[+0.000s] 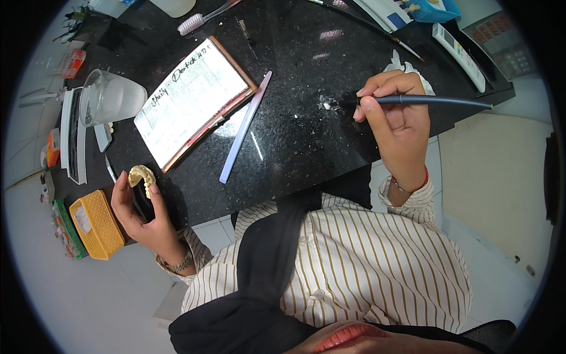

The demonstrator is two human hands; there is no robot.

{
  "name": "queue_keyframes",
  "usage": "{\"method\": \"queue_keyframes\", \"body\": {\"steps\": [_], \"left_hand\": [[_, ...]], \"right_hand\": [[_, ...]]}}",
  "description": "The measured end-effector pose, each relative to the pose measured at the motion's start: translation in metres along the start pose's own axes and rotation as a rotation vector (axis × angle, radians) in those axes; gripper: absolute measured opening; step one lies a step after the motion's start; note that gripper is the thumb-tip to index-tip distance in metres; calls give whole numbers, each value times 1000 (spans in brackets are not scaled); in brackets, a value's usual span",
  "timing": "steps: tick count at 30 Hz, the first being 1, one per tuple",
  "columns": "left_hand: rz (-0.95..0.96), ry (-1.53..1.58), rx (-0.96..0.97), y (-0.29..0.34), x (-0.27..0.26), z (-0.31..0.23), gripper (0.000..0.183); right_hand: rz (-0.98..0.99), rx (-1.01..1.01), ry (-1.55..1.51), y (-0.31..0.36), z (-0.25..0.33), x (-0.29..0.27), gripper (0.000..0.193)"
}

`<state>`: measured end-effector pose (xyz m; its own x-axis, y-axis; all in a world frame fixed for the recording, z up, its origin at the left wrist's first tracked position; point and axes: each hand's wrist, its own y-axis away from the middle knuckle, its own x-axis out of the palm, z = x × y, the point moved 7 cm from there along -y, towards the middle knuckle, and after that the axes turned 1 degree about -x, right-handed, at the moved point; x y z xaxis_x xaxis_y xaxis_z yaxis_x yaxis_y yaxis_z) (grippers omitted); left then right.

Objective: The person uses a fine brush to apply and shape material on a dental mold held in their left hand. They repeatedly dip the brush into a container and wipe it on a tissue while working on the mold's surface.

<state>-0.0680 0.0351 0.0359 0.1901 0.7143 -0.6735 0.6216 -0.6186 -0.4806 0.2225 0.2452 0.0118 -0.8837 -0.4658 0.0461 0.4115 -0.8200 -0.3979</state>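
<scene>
My left hand [147, 223], at the table's near left edge, pinches a cream dental arch model [140, 174] with a row of teeth between thumb and fingers. Over the right part of the table, my right hand [401, 115] grips a slim dark-handled brush [445, 100] between thumb and fingertips. The brush lies almost level, its thin tail pointing right. Its dark working end is partly hidden by my fingers and points left at a small heap of white crumbs [328, 105] on the black tabletop.
A notebook [191, 97] and a pale blue flat stick [246, 127] lie mid-table. A clear plastic cup [112, 97] stands left, above a yellow basket [97, 224]. Crumpled tissue [398, 62], a white remote [458, 57], another brush [377, 32] and a toothbrush [200, 22] lie farther off.
</scene>
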Motion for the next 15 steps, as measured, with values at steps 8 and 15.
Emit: {"method": "queue_keyframes", "body": {"steps": [8, 15], "left_hand": [[0, -8, -13, 1, 0, 3, 37], [11, -21, -12, 0, 0, 2, 35]], "right_hand": [[-49, -32, -48, 1, 2, -4, 17], [-6, -10, 21, 1, 1, -2, 17]]}}
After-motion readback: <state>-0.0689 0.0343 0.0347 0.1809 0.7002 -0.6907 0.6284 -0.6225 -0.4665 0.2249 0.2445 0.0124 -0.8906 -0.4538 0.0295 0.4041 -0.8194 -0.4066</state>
